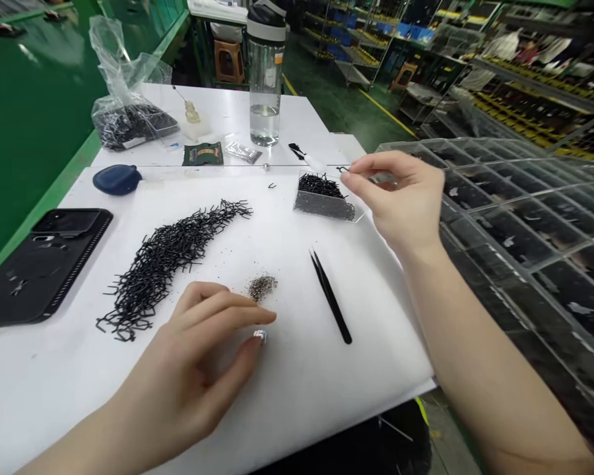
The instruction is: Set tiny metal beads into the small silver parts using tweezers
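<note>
My right hand (408, 198) pinches a small black bent piece (342, 169) between thumb and forefinger. It is held just right of a clear plastic box (321, 206), which has many similar black pieces (321, 185) in it. My left hand (208, 349) hovers low over the white table with thumb and fingers apart and nothing visible between them. Just beyond its fingertips is a little heap of tiny brownish grains (263, 287). A long pile of black bent pieces (173, 257) spreads to its left. Black tweezers (330, 297) lie between my hands.
On the left are a phone in a black case (44, 264) and a dark blue oval object (117, 179). Toward the back stand a water bottle (266, 86) and a plastic bag of black pieces (129, 122). Clear divided trays (515, 198) flank the table on the right.
</note>
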Demonstrator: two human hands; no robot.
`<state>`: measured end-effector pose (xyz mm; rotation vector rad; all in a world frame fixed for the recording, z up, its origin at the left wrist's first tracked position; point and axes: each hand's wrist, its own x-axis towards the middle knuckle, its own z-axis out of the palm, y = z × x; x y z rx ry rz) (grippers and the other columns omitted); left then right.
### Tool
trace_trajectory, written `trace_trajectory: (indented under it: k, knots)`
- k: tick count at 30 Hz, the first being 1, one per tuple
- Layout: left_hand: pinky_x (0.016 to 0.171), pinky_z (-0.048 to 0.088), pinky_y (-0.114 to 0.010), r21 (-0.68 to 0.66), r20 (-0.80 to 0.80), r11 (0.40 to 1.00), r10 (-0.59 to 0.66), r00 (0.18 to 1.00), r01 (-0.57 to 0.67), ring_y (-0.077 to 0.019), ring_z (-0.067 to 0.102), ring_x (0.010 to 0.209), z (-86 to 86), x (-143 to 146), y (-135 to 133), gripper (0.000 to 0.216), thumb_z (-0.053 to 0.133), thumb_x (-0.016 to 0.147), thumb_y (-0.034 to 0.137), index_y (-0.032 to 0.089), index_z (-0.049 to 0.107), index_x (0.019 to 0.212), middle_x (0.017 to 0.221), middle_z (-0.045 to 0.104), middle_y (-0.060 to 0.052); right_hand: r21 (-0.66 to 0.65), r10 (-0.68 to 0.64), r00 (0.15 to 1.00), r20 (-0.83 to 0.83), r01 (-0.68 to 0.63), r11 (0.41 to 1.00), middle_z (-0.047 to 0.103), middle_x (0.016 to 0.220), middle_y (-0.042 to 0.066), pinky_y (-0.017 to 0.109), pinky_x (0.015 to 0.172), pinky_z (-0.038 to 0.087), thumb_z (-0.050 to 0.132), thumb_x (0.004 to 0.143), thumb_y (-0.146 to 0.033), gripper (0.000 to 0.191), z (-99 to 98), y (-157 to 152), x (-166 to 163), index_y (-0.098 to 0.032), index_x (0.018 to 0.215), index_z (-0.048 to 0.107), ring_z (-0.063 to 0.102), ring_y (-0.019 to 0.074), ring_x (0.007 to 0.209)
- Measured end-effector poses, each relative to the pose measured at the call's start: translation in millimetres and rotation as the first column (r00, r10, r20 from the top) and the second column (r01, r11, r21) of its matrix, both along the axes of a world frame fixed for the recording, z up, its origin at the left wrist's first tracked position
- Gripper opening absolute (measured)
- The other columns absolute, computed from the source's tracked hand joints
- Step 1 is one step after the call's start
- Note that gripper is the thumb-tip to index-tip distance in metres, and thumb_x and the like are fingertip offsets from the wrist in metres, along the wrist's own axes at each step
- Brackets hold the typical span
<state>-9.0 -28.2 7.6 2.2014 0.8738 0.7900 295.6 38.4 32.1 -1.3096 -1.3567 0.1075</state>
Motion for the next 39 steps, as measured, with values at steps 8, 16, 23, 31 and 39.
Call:
trace_trajectory:
  k: [8, 16, 23, 31, 39]
  knots:
    - [0.092, 0.049, -0.038, 0.131, -0.093, 0.991, -0.025, 0.995, 0.037, -0.0241, 0.056, 0.101, -5.4, 0, 2, 0.024, 0.065, 0.095, 0.016, 0.030, 0.073, 0.113, 0.104, 0.077, -0.003, -0.123, -0.085, 0.986, 0.147, 0.103, 0.987, 0.081, 0.091, 0.006, 0.038, 0.074, 0.054, 0.073, 0.087, -0.024, 0.009, -9.5, 9, 11, -0.021, 0.093, 0.078, 0.074, 0.0236, 0.083]
    - [0.075, 0.052, -0.027, 0.203, -0.149, 0.977, -0.031, 0.988, 0.061, -0.0199, 0.060, 0.089, -6.6, -4, 12, 0.020, 0.073, 0.092, 0.022, 0.029, 0.071, 0.110, 0.086, 0.072, 0.001, -0.884, 0.552, 0.827, 0.102, -0.179, 0.432, 0.069, 0.060, -0.007, 0.030, 0.047, 0.041, 0.072, 0.093, -0.049, 0.035, 30.7, -36, -9, -0.027, 0.104, 0.048, 0.057, 0.0153, 0.045]
    - [0.069, 0.051, -0.032, 0.293, -0.090, 0.953, 0.106, 0.990, -0.075, -0.0196, 0.057, 0.080, -3.3, -2, 5, 0.018, 0.082, 0.086, 0.029, 0.027, 0.077, 0.103, 0.085, 0.066, -0.002, -0.885, 0.721, 0.692, -0.032, -0.355, 0.302, 0.056, 0.058, -0.010, 0.026, 0.045, 0.034, 0.069, 0.095, -0.032, 0.022, 14.8, -43, -21, -0.028, 0.099, 0.047, 0.048, 0.0126, 0.048]
    - [0.057, 0.049, -0.028, 0.192, -0.092, 0.979, 0.088, 0.992, -0.069, -0.0158, 0.056, 0.067, -3.4, 1, 5, 0.006, 0.078, 0.088, 0.024, 0.023, 0.082, 0.092, 0.072, 0.061, -0.001, -0.284, 0.586, 0.539, -0.605, -0.834, 0.473, 0.084, 0.097, 0.001, 0.025, 0.049, 0.053, 0.071, 0.093, -0.039, 0.018, 7.2, -27, -29, -0.027, 0.100, 0.083, 0.079, 0.0210, 0.085]
    - [0.059, 0.050, -0.028, 0.155, -0.139, 0.986, 0.090, 0.986, -0.068, -0.0153, 0.057, 0.069, -1.5, 1, 5, 0.008, 0.076, 0.088, 0.025, 0.024, 0.083, 0.093, 0.074, 0.064, -0.001, -0.382, 0.640, 0.598, -0.482, -0.801, 0.461, 0.085, 0.091, 0.004, 0.023, 0.053, 0.062, 0.069, 0.101, -0.041, 0.020, -12.4, -31, -44, -0.027, 0.101, 0.083, 0.082, 0.0206, 0.089]
